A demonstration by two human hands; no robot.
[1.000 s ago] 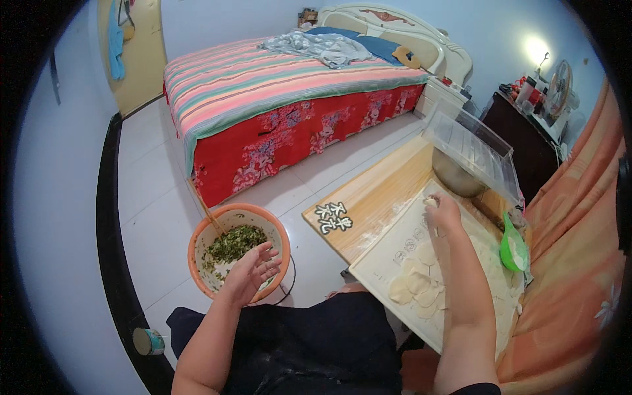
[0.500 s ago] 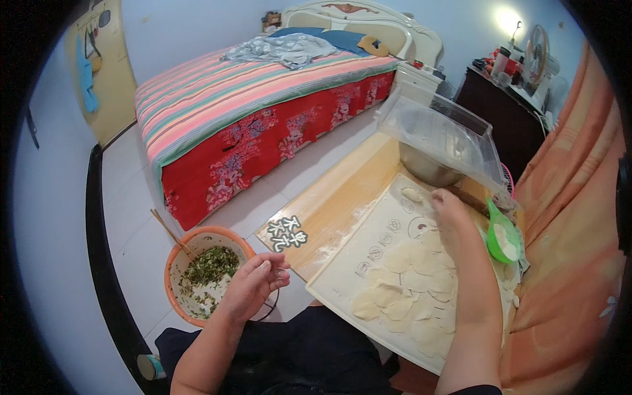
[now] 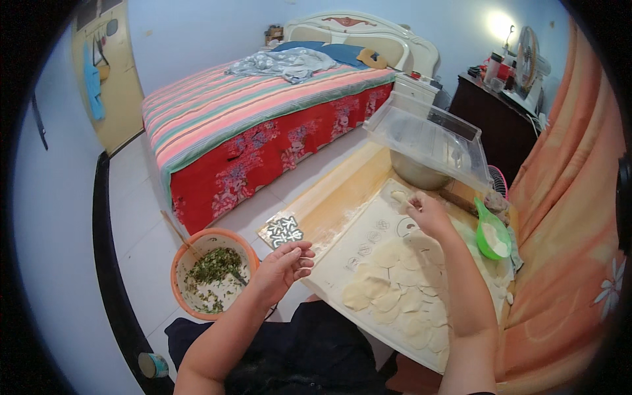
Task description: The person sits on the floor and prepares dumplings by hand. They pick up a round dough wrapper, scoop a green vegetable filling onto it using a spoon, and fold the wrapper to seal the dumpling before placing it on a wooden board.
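My right hand point(image 3: 428, 214) is over the far end of the white board point(image 3: 332, 283), its fingers pinched together; what they hold is hidden. Just beyond the fingertips lies a folded dumpling point(image 3: 398, 196). Several round dough wrappers point(image 3: 385, 280) overlap on the near half of the board, under my right forearm. My left hand point(image 3: 286, 266) hovers between the board and the orange-rimmed bowl point(image 3: 178, 283), fingers loosely bent and nothing visible in them. Chopped green filling point(image 3: 214, 270) sits in that bowl, along with chopsticks point(image 3: 178, 230) and a utensil handle.
A metal basin point(image 3: 418, 172) under a clear plastic box point(image 3: 431, 128) stands at the table's far end. On the right are a green scoop point(image 3: 490, 230) with flour and an orange curtain point(image 3: 559, 276). A striped bed point(image 3: 263, 99) stands beyond; a can point(image 3: 153, 365) is at lower left.
My right hand has moved left, closer to the dumpling at the board's far end. My left hand has moved slightly right and away from the bowl. The view has shifted a little.
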